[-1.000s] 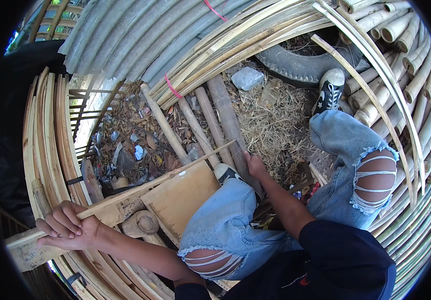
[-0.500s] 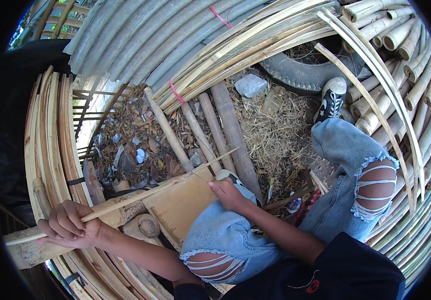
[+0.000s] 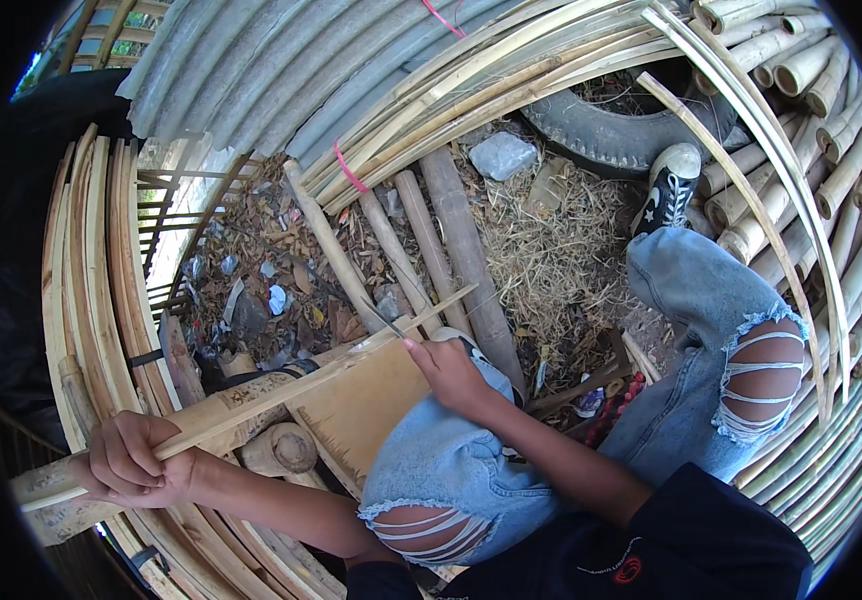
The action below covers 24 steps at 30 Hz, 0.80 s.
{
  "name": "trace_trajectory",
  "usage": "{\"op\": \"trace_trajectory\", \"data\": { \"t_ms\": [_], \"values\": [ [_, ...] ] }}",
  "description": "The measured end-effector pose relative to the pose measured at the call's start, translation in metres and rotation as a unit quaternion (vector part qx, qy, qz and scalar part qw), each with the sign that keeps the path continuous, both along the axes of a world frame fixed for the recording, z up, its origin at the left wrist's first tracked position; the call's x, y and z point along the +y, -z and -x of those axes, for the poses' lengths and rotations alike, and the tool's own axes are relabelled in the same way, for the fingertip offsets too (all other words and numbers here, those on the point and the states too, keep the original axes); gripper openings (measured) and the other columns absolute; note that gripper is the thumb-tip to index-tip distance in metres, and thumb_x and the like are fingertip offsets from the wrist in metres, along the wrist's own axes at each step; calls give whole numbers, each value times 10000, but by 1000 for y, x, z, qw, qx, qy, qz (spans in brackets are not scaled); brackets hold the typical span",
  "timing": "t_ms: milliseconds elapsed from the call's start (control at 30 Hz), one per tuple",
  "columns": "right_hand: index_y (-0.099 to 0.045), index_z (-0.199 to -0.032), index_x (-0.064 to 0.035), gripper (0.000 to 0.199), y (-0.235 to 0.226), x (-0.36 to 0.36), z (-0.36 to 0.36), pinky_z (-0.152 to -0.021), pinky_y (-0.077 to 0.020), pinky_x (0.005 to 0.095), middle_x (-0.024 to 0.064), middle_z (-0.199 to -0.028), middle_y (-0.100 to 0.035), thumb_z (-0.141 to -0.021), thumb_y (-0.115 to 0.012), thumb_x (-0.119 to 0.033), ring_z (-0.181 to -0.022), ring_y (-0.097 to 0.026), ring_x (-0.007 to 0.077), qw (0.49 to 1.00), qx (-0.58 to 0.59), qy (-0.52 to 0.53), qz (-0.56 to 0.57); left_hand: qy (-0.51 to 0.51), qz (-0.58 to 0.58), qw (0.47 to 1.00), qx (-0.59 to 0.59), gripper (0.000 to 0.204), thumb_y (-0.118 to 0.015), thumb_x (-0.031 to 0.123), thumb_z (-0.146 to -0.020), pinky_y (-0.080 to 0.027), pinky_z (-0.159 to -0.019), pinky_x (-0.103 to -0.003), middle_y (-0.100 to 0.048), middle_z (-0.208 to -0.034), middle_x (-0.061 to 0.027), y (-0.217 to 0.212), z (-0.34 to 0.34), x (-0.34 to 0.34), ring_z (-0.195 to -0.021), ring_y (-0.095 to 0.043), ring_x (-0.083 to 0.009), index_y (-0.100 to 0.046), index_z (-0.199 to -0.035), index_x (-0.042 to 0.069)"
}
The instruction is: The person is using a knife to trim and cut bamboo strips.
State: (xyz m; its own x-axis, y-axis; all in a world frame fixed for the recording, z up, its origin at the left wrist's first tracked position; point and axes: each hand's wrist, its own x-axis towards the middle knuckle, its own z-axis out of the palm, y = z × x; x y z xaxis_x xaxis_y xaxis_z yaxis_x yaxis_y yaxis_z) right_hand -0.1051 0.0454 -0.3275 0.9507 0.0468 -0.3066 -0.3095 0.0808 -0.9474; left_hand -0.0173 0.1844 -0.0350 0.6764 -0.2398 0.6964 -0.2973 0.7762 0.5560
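A long pale bamboo strip (image 3: pixel 261 400) slants from the lower left up toward the middle, its thin tip beyond my right hand. My left hand (image 3: pixel 136 460) is closed around its lower end, fingers curled over the top. Closed near my left knee, my right hand (image 3: pixel 448 372) grips a knife whose thin dark blade (image 3: pixel 388 322) points up and left across the strip. The knife's handle is hidden in my fist. Under the strip lie a thick bamboo pole (image 3: pixel 241 425) and a flat tan board (image 3: pixel 356 400) beside my leg.
Split bamboo slats (image 3: pixel 101 290) stand bundled at left. More strips (image 3: pixel 431 110), tied with pink cord, lie below corrugated sheets (image 3: pixel 241 70). A tyre (image 3: pixel 591 135) sits near my foot; bamboo poles (image 3: pixel 841 170) are stacked at right. Dry leaves and litter (image 3: pixel 291 280) cover the ground.
My right hand has shifted slightly up and left, and the blade now angles more steeply over the strip. The strip shows a broader face. My left hand keeps its grip.
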Motion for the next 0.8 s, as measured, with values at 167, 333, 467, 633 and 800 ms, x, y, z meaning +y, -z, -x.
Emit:
{"op": "trace_trajectory", "data": {
  "t_ms": [167,333,467,633,800],
  "values": [
    [-566,-692,83,571,87,-18,-2,-671,-410,463,295,-690,-543,-921,-360,-398,-719,-534,446,990,82,34,113,63,11,998,4,391,-402,221,-915,-234,-233,-125,-314,-329,58,4,7,-14,-246,-217,4,-380,-530,156],
    [-571,-711,82,556,30,-11,-2,-716,-405,479,289,-705,-549,-920,-362,-388,-739,-534,445,997,70,-1,45,7,1,1000,-12,393,-292,122,-908,-204,-216,-138,-277,-344,60,4,3,-6,-250,-190,7,-307,-518,174],
    [-553,-691,98,576,23,5,9,-702,-415,477,274,-684,-555,-924,-351,-388,-699,-531,451,998,-29,23,57,-9,-3,1000,-6,403,-312,172,-923,-212,-214,-142,-279,-349,59,-5,8,-3,-250,-199,1,-303,-520,171],
    [-577,-711,110,656,144,-29,-7,-710,-421,480,325,-681,-535,-912,-323,-461,-741,-541,462,980,131,46,145,-120,-37,992,-9,476,-344,490,-902,-243,-227,-142,-284,-355,49,8,-1,1,-250,-224,-14,-326,-563,155],
    [-541,-700,125,613,64,-7,-12,-679,-391,490,322,-670,-509,-917,-352,-417,-746,-524,464,994,86,21,64,-191,-73,979,-10,480,-303,495,-906,-250,-222,-146,-286,-368,36,3,-2,10,-249,-237,-32,-336,-600,127]
  ]
}}
